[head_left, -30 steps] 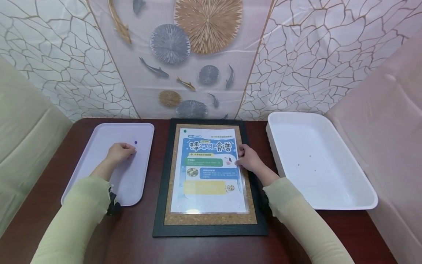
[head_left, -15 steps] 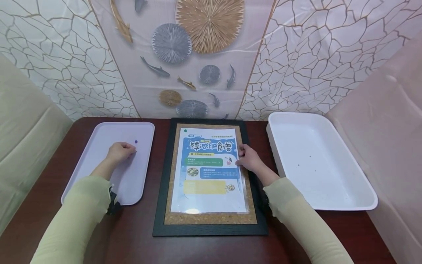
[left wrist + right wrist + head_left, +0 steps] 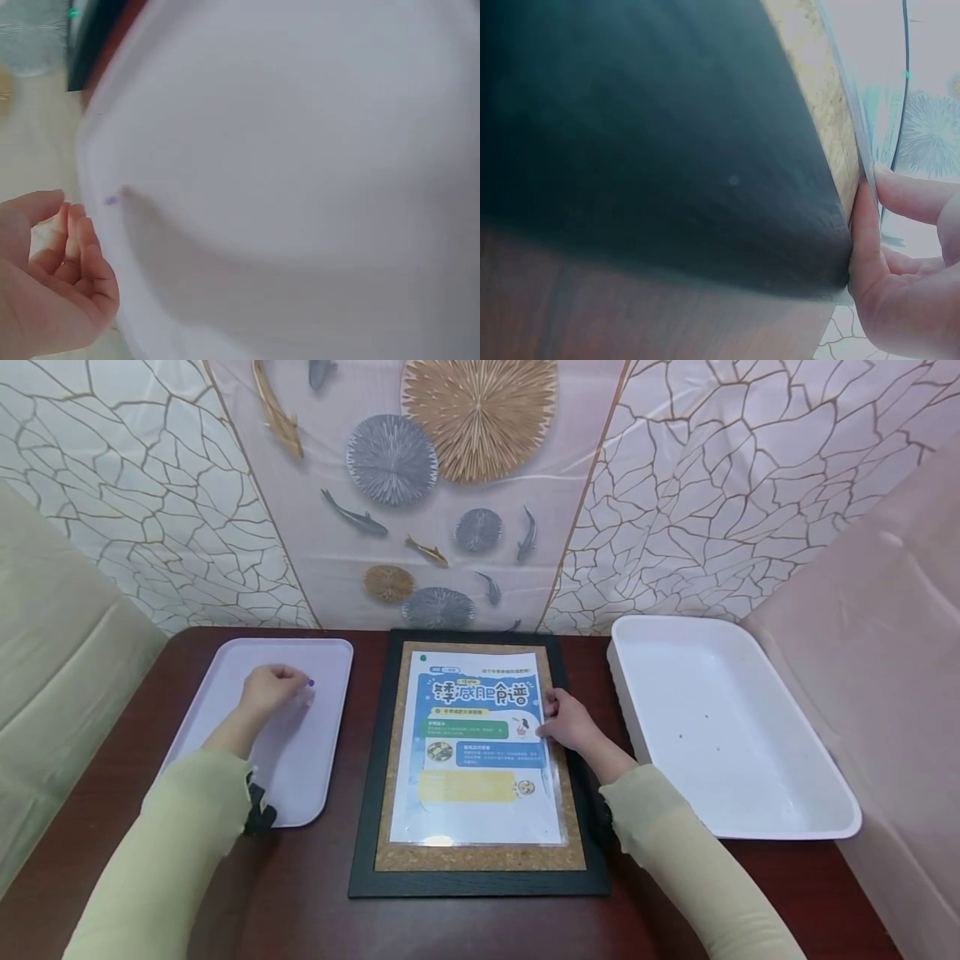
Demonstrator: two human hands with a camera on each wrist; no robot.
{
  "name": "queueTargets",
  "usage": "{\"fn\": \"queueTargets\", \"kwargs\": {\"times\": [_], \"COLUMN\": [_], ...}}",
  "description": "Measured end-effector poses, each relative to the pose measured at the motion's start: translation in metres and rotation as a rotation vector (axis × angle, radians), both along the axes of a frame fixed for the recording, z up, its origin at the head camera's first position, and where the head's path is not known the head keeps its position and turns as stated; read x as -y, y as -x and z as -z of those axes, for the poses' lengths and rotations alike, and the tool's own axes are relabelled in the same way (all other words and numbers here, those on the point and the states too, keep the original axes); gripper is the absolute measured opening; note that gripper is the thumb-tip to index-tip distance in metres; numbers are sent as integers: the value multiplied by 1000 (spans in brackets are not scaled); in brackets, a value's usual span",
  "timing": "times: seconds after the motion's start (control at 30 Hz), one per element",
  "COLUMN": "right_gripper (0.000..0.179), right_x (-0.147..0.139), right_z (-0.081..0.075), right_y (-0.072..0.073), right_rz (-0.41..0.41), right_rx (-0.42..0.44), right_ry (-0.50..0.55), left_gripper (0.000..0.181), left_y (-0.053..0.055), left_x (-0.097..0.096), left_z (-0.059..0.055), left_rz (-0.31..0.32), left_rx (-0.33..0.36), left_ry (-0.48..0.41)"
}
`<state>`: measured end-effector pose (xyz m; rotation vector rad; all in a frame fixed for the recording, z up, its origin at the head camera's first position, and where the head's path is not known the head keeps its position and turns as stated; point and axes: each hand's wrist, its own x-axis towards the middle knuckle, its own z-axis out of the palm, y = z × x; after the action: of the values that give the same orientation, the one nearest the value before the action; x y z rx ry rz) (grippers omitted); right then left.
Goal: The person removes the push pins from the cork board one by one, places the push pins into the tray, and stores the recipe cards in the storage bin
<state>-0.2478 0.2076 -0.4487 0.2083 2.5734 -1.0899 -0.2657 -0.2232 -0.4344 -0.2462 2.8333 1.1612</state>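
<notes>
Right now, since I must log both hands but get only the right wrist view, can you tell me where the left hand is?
Observer: The left hand is over the lavender tray.
Operator: Anything close to its fingertips?
Observer: Yes, a small purple piece on that tray.
Operator: And what stands to the right of the framed board?
Observer: A white, high-sided bin.
</notes>
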Motion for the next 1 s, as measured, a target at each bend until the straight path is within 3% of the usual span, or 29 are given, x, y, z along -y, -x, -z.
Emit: {"fn": "queueTargets", "kwargs": {"times": [0.17, 0.3, 0.5, 0.67, 1.0], "right_gripper": [69, 69, 70, 70, 70], "right_x": [-3, -3, 0, 0, -1], "right_z": [1, 1, 2, 2, -1], "right_y": [-1, 0, 0, -1, -2], "right_rz": [9, 9, 13, 20, 3], "right_rx": [5, 6, 13, 4, -15], "right_ry": [15, 9, 13, 8, 8], "left_gripper": [37, 37, 36, 34, 30], "left_y": [24, 41, 56, 63, 69], "left_x": [-31, -65, -107, -135, -161], "left_z": [-20, -26, -19, -6, 8], "left_rz": [8, 31, 81, 93, 122], "left_rx": [-49, -20, 51, 60, 63], "left_ry": [-46, -102, -152, -94, -2]}}
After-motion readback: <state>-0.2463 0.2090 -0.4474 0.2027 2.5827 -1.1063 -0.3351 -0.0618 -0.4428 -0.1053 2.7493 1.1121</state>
